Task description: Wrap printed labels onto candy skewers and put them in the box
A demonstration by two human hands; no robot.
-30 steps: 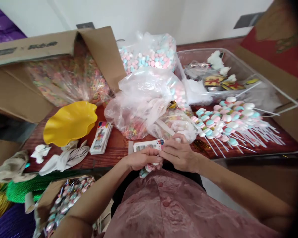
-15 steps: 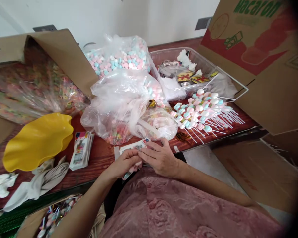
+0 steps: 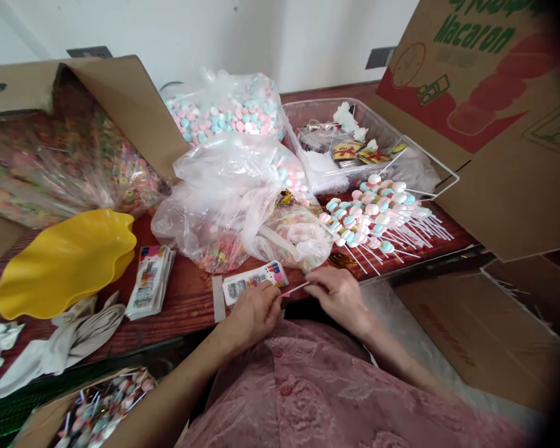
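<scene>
My left hand point(image 3: 254, 313) is closed at the table's near edge, its fingers curled round the hidden end of a thin white stick point(image 3: 295, 289). My right hand point(image 3: 336, 294) pinches the stick's other end, so the stick spans between both hands. Just beyond my left hand lies a small printed plastic wrapper point(image 3: 253, 282) flat on the red-brown table point(image 3: 186, 298). A heap of marshmallow skewers point(image 3: 378, 211) in pink, blue and white lies to the right of my hands.
Clear bags of candy point(image 3: 242, 199) sit behind the wrapper; a fuller bag of marshmallows point(image 3: 228, 112) is further back. A clear tray point(image 3: 429, 162) stands at right, a yellow wavy bowl point(image 3: 65, 261) and a wrapper stack point(image 3: 150, 281) at left. Cardboard boxes point(image 3: 494, 124) flank the table.
My hands have drawn apart, and a white stick now shows between them. The printed wrapper that was under my fingers lies free on the table. The camera tilted slightly.
</scene>
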